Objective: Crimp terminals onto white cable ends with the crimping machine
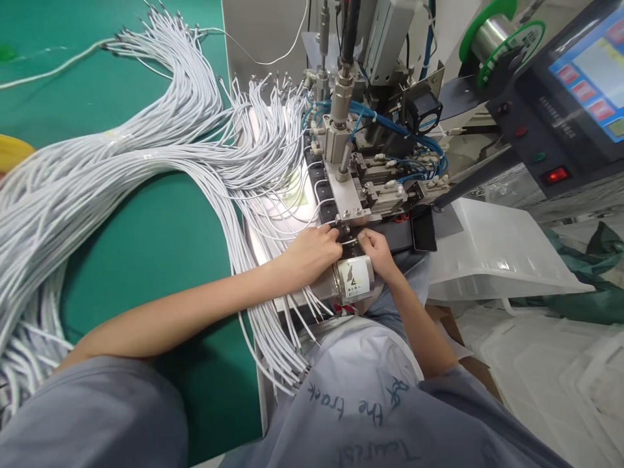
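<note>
Both hands meet at the front of a soldering machine (338, 146), low on its black track. My left hand (316, 255) is closed, its fingertips pinching a thin white cable (350, 242). Just to the right, my right hand (377, 252) is pinched on the cable's other side, near its end. The fingertips partly hide that end. Several white cables lead from the track to a large bundle of white cables (160, 159) on the left. Right below the hands is a roll with a white label (357, 278).
The bundle lies across a green mat (146, 221) and a white lit panel (258, 227). At the right stand a control box with a screen (560, 110), a green spool of solder wire (497, 39) and a translucent plastic bin (517, 247). A small fan (424, 112) sits on the machine.
</note>
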`<state>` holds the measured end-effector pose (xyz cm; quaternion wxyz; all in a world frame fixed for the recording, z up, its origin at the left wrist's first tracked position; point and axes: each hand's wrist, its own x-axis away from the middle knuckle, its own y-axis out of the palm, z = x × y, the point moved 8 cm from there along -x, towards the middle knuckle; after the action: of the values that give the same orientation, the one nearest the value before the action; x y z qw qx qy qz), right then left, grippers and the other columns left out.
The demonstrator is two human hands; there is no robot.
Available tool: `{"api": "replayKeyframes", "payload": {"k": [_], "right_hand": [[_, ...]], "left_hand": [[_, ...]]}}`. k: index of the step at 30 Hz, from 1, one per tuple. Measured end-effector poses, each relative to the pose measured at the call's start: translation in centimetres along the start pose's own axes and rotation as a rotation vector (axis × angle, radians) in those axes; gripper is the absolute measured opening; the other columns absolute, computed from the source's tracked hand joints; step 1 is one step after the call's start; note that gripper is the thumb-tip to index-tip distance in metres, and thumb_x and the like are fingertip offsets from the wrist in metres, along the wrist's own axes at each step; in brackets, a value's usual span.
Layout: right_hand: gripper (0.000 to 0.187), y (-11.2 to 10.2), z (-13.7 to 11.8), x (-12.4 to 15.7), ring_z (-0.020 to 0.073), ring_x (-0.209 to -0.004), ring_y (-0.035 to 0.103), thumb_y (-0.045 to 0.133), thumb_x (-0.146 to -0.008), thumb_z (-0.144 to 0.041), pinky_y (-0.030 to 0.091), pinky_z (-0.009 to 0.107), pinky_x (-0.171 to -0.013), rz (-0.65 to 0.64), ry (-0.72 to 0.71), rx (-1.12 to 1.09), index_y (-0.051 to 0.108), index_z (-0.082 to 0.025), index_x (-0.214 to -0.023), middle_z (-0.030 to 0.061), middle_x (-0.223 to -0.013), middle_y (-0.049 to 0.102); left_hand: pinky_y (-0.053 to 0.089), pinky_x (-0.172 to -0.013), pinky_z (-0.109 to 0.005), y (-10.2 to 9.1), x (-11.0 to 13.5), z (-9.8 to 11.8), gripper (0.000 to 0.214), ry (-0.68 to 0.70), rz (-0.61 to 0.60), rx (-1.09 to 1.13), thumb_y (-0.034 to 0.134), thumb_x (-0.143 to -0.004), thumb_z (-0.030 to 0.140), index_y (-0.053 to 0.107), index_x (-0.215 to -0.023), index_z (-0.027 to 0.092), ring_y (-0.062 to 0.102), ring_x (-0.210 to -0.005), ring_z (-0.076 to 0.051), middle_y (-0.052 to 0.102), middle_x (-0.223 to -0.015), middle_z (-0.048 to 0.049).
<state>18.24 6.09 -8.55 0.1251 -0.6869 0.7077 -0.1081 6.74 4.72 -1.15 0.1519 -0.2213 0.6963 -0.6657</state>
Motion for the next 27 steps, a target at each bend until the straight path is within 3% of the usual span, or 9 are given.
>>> {"api": "replayKeyframes", "payload": {"k": [3,6,8,10,12,18,20,23,27], "right_hand": [[0.027,-2.4,-1.7,1.8,0.0096,-0.053,0.035,0.041,-0.085,-0.033,0.031,0.023,-0.052,0.238,-0.056,0.129,0.043,-0.019,-0.062,-0.0048,-0.056,0.038],[0.026,-4.0,-4.3,5.7,0.0095,-0.050,0.039,0.040,-0.087,-0.029,0.033,0.023,-0.050,0.467,-0.090,0.226,0.048,-0.019,-0.065,-0.0042,-0.055,0.043],[0.022,-2.6,-5.8,7.9,0.0098,-0.049,0.045,0.044,-0.086,-0.028,0.036,0.022,-0.050,0.386,-0.095,0.295,0.054,-0.019,-0.069,-0.0032,-0.055,0.051],[0.014,0.2,-6.5,9.4,0.0106,-0.051,0.053,0.051,-0.083,-0.027,0.041,0.022,-0.054,0.164,-0.080,0.375,0.060,-0.019,-0.075,-0.0015,-0.060,0.061],[0.009,2.4,-6.5,10.4,0.0122,-0.054,0.059,0.055,-0.080,-0.024,0.044,0.023,-0.057,0.025,-0.042,0.460,0.063,-0.020,-0.082,-0.0002,-0.064,0.067],[0.015,4.8,-6.0,10.9,0.0186,-0.061,0.066,0.056,-0.077,-0.019,0.043,0.027,-0.058,-0.098,0.002,0.641,0.064,-0.022,-0.089,0.0025,-0.069,0.072],[0.014,4.6,-6.3,10.8,0.0184,-0.060,0.065,0.055,-0.077,-0.017,0.043,0.027,-0.057,-0.103,-0.025,0.639,0.064,-0.022,-0.086,0.0021,-0.068,0.071],[0.007,2.5,-7.4,10.0,0.0160,-0.056,0.060,0.055,-0.076,-0.017,0.043,0.027,-0.057,0.003,-0.077,0.554,0.061,-0.021,-0.074,0.0014,-0.063,0.066],[0.009,-1.6,-7.9,7.6,0.0137,-0.060,0.059,0.060,-0.075,-0.022,0.048,0.026,-0.059,0.193,-0.056,0.199,0.060,-0.020,-0.084,0.0008,-0.069,0.064]], "left_hand": [[0.031,-0.047,-0.026,0.0,0.2,-0.2,0.013,-0.022,-0.025,0.014,0.054,-0.077,0.004,0.063,-0.073,0.012,0.058,-0.071,-0.019,0.058,-0.078,-0.0080],[0.029,-0.046,-0.026,0.2,0.2,-1.1,0.017,-0.112,-0.047,0.006,0.048,-0.079,0.002,0.063,-0.081,0.011,0.058,-0.068,-0.018,0.058,-0.081,-0.0091],[0.029,-0.047,-0.026,0.4,0.2,-2.1,0.022,-0.200,-0.057,-0.015,0.045,-0.079,0.000,0.062,-0.088,0.010,0.060,-0.068,-0.018,0.059,-0.081,-0.0104],[0.030,-0.047,-0.026,0.6,0.1,-2.8,0.023,-0.260,-0.060,-0.019,0.043,-0.079,0.001,0.061,-0.090,0.009,0.060,-0.069,-0.020,0.059,-0.081,-0.0117],[0.029,-0.046,-0.026,0.6,-0.1,-3.1,0.022,-0.276,-0.051,-0.003,0.043,-0.079,0.003,0.062,-0.087,0.009,0.060,-0.066,-0.020,0.060,-0.080,-0.0118],[0.022,-0.042,-0.027,-1.4,0.1,-1.1,0.025,-0.172,0.128,0.117,0.039,-0.084,0.012,0.062,-0.073,0.011,0.053,-0.050,-0.014,0.057,-0.063,-0.0060],[0.022,-0.042,-0.027,-2.6,0.6,0.4,0.029,-0.077,0.239,0.178,0.038,-0.087,0.016,0.061,-0.071,0.012,0.052,-0.050,-0.013,0.056,-0.061,-0.0044],[0.031,-0.046,-0.027,-4.0,1.5,2.3,0.035,0.081,0.404,0.286,0.033,-0.092,0.023,0.063,-0.077,0.013,0.055,-0.058,-0.013,0.058,-0.066,-0.0039],[0.040,-0.058,-0.027,-3.5,1.5,2.2,0.037,0.092,0.455,0.386,0.031,-0.096,0.031,0.062,-0.095,0.011,0.057,-0.067,-0.015,0.062,-0.073,-0.0048]]}}
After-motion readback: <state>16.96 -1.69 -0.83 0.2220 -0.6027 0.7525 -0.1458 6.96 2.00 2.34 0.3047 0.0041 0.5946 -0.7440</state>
